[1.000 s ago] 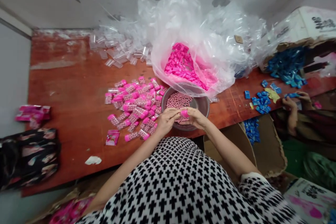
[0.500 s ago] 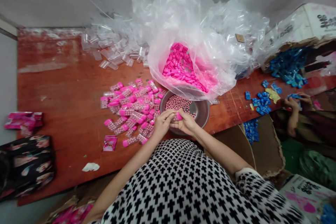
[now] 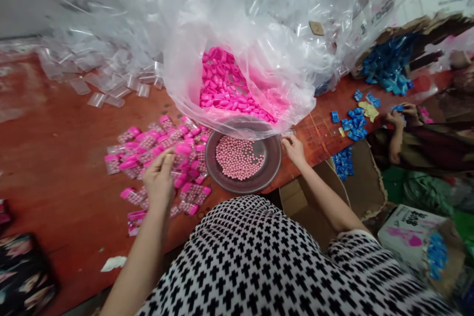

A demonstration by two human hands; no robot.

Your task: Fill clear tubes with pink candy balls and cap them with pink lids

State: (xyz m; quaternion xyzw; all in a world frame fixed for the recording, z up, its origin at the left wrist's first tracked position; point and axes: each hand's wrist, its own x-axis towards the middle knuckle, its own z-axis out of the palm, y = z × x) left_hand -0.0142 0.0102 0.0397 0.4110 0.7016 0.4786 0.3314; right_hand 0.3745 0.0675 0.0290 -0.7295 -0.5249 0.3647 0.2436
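Note:
My left hand is over a heap of clear bottles with pink caps, filled with pink beads. Its fingers pinch around a blurred pink-capped bottle at their tips. Beyond the right rim of a metal bowl, my right hand has its fingers bunched on a small clear plastic container, partly hidden by them. Round pink beads lie in the bowl. Behind it, a big translucent plastic bag gapes and shows loose pink caps.
Clear empty containers are piled at the back left. To the right, blue packets lie near a co-worker's hands. A cardboard box stands at the back right. A floral black bag is front left.
My hands, together over the bowl around a pink-capped bottle before, have parted. The left went to the bottle heap, the right to the bowl's right side. The view has shifted too.

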